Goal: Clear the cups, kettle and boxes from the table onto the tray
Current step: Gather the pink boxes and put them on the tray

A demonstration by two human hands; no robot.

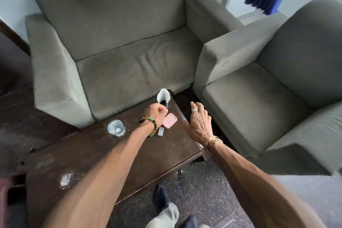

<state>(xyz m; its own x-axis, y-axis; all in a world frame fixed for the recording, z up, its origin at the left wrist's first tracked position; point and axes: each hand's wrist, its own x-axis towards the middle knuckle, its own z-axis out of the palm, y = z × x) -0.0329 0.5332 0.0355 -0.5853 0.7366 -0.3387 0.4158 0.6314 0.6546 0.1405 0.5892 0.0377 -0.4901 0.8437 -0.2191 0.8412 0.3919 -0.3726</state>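
On the far end of the dark brown wooden table (92,153), the left hand (155,114) hovered with its fingers curled in towards the palm; whether they pinched anything could not be told. Just beside its knuckles, to the right, lay the flat pink square box with a lid (169,120), and a small pale rectangular box (160,132) lay by the wrist, next to a beaded bracelet (151,126). Just beyond the curled fingers, a white pointed object in a dark holder (163,95) stood at the table's far edge. The clear drinking glass (116,127) stood upright to the left of the forearm, apart from it. The right hand (200,122) hung over the table's right edge with fingers straight and spread, holding nothing, near the pink box but not touching it. A grey-green fabric sofa (129,61) stood behind the table.
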